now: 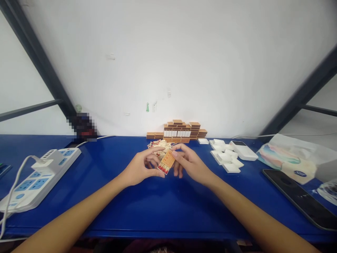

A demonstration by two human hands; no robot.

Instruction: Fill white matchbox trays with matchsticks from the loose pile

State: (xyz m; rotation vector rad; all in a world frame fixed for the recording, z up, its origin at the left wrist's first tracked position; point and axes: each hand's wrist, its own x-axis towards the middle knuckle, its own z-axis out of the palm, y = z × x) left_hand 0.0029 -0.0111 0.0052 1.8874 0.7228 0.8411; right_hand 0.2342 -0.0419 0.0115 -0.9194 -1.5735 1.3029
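Note:
Both my hands meet over the blue table (163, 207) and grip one small orange matchbox (166, 162). Red match heads stick out of its near end. My left hand (140, 168) pinches the box from the left with thumb and fingers curled. From the right, my right hand (191, 163) holds its upper end with the fingertips. Just behind the hands lies a loose heap of matches (159, 144).
A stack of orange matchboxes (180, 130) stands against the white wall. Several white inner trays (225, 156) lie to the right, with a white box (243, 150), a tissue pack (286, 160) and a dark phone (300, 196). A white power strip (39, 175) sits at left.

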